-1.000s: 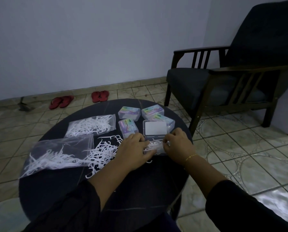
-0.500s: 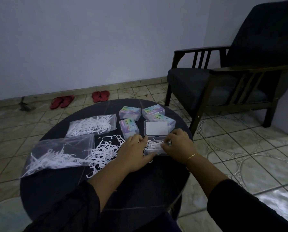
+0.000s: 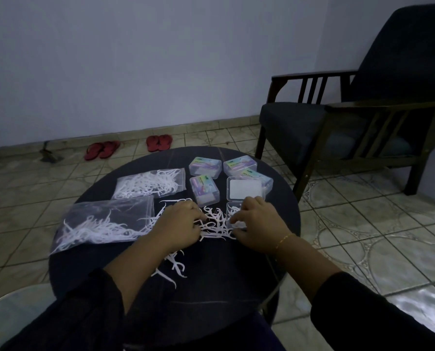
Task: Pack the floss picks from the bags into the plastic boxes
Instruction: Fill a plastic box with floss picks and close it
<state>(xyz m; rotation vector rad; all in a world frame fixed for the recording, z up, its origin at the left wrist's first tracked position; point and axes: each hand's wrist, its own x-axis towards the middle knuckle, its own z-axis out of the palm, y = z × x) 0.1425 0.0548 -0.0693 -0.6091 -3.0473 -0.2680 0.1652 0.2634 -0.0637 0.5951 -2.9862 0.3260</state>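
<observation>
Dimly, left hand (image 3: 179, 224) fingers curled among loose floss picks (image 3: 215, 225), right hand (image 3: 255, 221) fingers' grip unclear, open box (image 3: 233, 215) half hidden.

Your left hand (image 3: 178, 224) covers the middle of the loose floss picks (image 3: 215, 225), so you cannot see what its curled fingers hold. Your right hand (image 3: 255, 224) hides the near half of the open box (image 3: 233, 211), and its contents are too dim to tell. At 3 o'clock the armchair (image 3: 358, 117) is cut off by the frame's edge. The labels on the closed boxes (image 3: 205, 167) at 12 o'clock are too small to read. Both sleeves run out of the bottom edge.
</observation>
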